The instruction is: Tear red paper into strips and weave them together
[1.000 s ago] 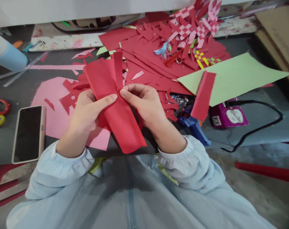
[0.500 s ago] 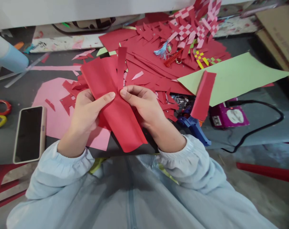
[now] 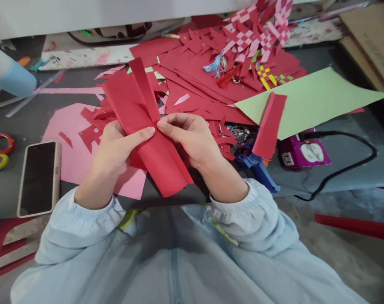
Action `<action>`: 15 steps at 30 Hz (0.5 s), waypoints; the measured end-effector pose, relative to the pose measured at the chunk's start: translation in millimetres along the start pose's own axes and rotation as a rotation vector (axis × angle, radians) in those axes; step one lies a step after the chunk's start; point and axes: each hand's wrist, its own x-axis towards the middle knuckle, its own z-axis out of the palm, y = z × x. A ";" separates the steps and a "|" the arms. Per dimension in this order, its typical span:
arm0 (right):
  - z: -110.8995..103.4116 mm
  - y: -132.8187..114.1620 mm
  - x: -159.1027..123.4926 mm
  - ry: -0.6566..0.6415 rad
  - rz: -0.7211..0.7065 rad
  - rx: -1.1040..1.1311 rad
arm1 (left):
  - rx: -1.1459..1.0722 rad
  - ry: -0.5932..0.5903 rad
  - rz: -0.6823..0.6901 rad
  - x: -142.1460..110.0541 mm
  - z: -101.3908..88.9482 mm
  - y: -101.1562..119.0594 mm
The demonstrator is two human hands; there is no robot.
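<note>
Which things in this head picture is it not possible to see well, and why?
In the head view:
Left hand: most of its fingers are hidden behind the held red paper.
Blue tool: partly covered by the folded red strip.
Red loop and yellow loop: cut off by the left edge.
Blue and white container: also cut off there.
Cardboard: its print is too blurred to read.
</note>
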 end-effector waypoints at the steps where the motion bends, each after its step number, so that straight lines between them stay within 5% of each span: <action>1: 0.4 0.6 0.1 0.001 -0.002 0.012 | 0.000 0.002 0.001 -0.2 -0.2 -0.2; 15: 1.2 7.5 0.6 -0.017 0.076 0.155 | -0.024 0.045 -0.005 0.0 2.7 1.6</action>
